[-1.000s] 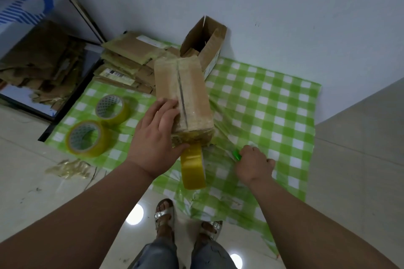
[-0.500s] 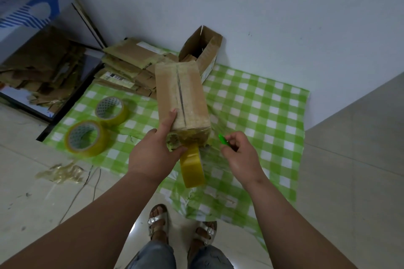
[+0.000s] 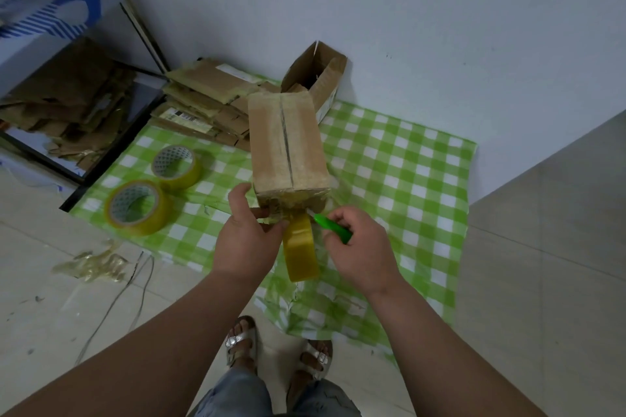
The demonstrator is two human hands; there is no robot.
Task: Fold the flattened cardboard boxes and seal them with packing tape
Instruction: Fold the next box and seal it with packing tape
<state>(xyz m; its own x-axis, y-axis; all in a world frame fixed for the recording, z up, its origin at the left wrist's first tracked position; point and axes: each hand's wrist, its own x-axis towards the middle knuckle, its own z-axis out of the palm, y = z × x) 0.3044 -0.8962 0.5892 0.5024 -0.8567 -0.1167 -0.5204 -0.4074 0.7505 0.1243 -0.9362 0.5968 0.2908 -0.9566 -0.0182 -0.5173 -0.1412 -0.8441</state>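
A folded brown cardboard box (image 3: 288,142) lies on the green checked cloth (image 3: 399,179), its top seam taped. A yellow tape roll (image 3: 300,250) hangs from the box's near end by its strip. My left hand (image 3: 247,240) pinches the tape at the box's near lower edge, beside the roll. My right hand (image 3: 359,247) grips a green utility knife (image 3: 330,228), its blade tip touching the tape just under the box's near edge.
Two more yellow tape rolls (image 3: 139,206) (image 3: 176,166) lie on the cloth at left. Flattened boxes (image 3: 206,105) are stacked at the back by the wall, next to an open box (image 3: 316,71). Crumpled tape scraps (image 3: 91,264) lie on the floor. My sandalled feet (image 3: 277,349) stand below.
My right hand has come up from the cloth with the green knife and brought its blade to the tape. My left hand slid from the box's side to the near end.
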